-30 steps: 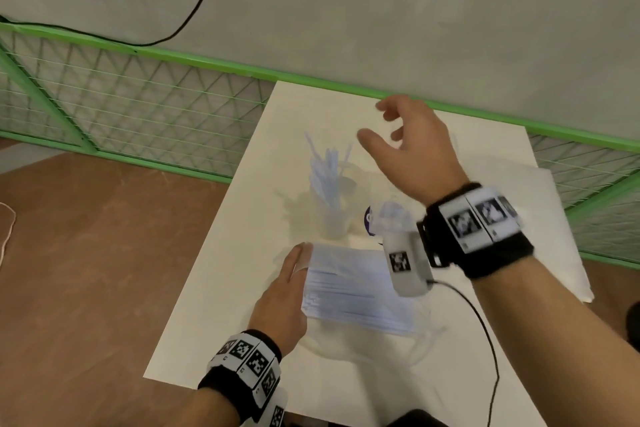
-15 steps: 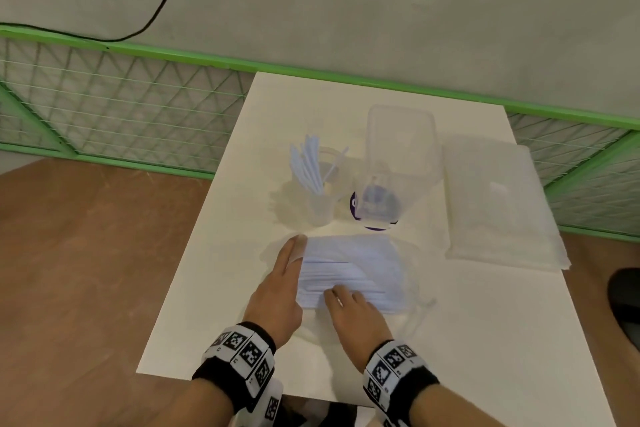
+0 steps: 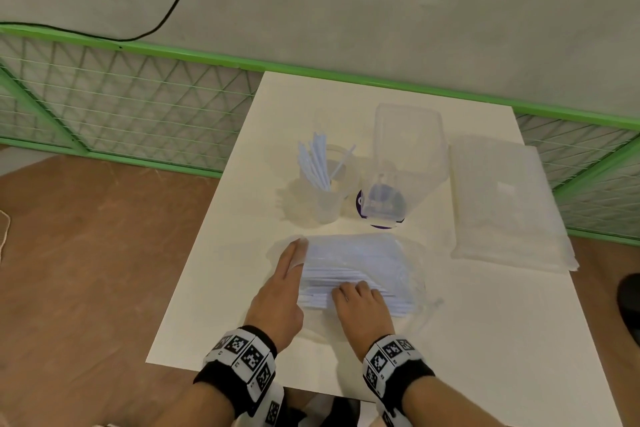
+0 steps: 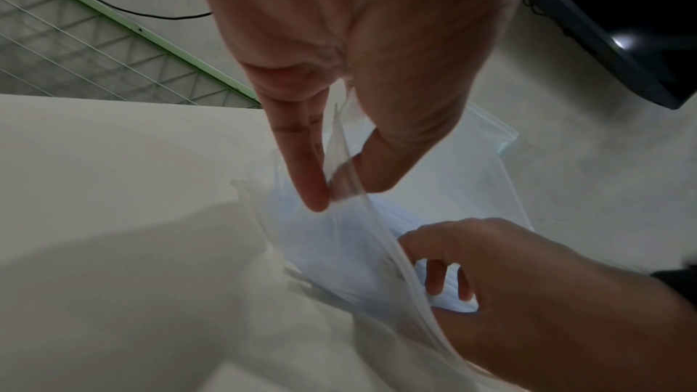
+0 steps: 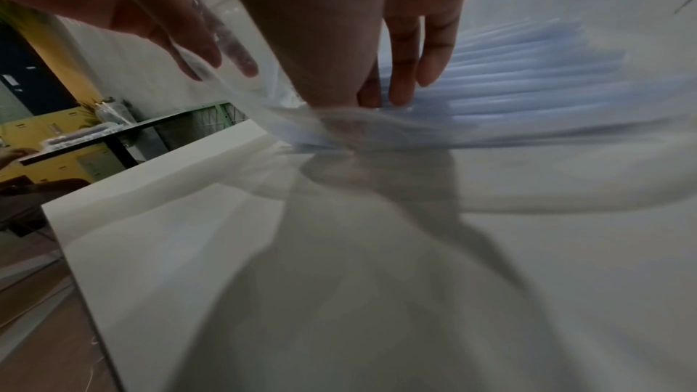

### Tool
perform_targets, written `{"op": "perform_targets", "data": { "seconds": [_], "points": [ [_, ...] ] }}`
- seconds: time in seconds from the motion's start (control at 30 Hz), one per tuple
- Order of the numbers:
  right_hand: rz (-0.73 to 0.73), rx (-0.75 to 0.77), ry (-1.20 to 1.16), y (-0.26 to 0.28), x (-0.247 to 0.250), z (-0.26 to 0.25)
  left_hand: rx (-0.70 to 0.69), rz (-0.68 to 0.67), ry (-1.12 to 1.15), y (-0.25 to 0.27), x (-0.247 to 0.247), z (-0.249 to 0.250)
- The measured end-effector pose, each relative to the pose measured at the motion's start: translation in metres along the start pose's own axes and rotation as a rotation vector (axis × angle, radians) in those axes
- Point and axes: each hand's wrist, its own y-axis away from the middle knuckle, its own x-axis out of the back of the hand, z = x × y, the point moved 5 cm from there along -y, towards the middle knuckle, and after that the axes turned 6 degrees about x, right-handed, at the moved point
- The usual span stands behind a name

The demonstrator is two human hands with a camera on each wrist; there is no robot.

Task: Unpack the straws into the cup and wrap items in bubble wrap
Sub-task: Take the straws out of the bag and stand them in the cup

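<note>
A second ago the right hand [image 3: 363,308] hovers high over the cup [image 3: 330,191] and the clear container [image 3: 405,163], fingers spread; now it is down at the near end of the straw bag [image 3: 360,267] on the counter [image 3: 485,322], fingers [image 5: 403,70] reaching into the open mouth onto the straws [image 5: 509,70]. With the arm lowered, the container and the folded bubble wrap [image 3: 502,204] stand unhidden in the head view

Bare table [image 3: 485,340] right of the straw bag [image 3: 363,263]; behind it cup [image 3: 329,198] and clear container [image 3: 408,149] close together.
</note>
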Motion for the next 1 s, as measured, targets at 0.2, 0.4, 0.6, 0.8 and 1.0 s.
{"op": "perform_targets", "data": {
  "seconds": [0.2, 0.4, 0.6, 0.8, 1.0],
  "points": [
    [-0.113, -0.021, 0.015, -0.006, -0.003, 0.001, 0.010, -0.004, -0.011, 0.001, 0.000, 0.000],
    [-0.158, 0.030, 0.038, -0.010, 0.000, -0.002, 0.016, 0.000, -0.002, -0.001, 0.001, 0.000],
    [-0.228, 0.028, 0.061, -0.012, -0.002, 0.000, 0.019, 0.003, -0.001, -0.002, 0.001, 0.001],
    [-0.223, 0.060, 0.019, -0.012, -0.001, -0.001, -0.006, 0.000, 0.023, -0.004, 0.000, 0.002],
    [-0.084, 0.008, -0.239, 0.004, 0.017, 0.011, -0.039, 0.043, 0.054, -0.006, 0.006, 0.001]
  ]
}}
